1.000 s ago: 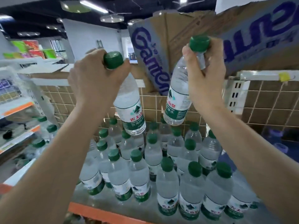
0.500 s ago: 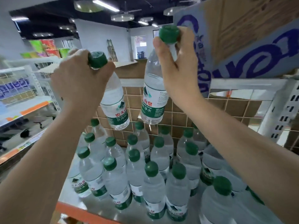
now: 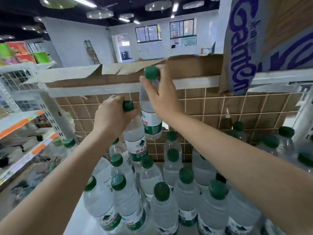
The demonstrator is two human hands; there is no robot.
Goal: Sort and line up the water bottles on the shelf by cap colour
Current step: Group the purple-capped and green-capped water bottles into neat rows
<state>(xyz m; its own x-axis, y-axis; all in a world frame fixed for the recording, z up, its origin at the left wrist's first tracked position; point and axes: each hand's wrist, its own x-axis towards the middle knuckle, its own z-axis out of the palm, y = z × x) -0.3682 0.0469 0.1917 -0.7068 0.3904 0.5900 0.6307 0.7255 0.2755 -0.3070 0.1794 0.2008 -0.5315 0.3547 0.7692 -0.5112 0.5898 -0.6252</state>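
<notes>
Bottles in both hands, seen from my head: my left hand (image 3: 112, 114) grips one bottle (image 3: 136, 141) by the neck under its green cap (image 3: 128, 106), my right hand (image 3: 160, 97) pinches a second bottle (image 3: 150, 119) just below its cap (image 3: 152, 73), higher, near the tiled back wall (image 3: 237, 106). Below stand the other green-capped bottles (image 3: 162, 192) on the shelf (image 3: 74, 223). I judge each should go down upright into a gap at the back row, without knocking neighbours.

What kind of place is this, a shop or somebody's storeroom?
Most likely a small shop or a mock-up of one. Rows of green-capped water bottles stand on a metal shelf, printed cartons are stacked above, and a neighbouring rack has orange price strips and colourful packets.
</notes>
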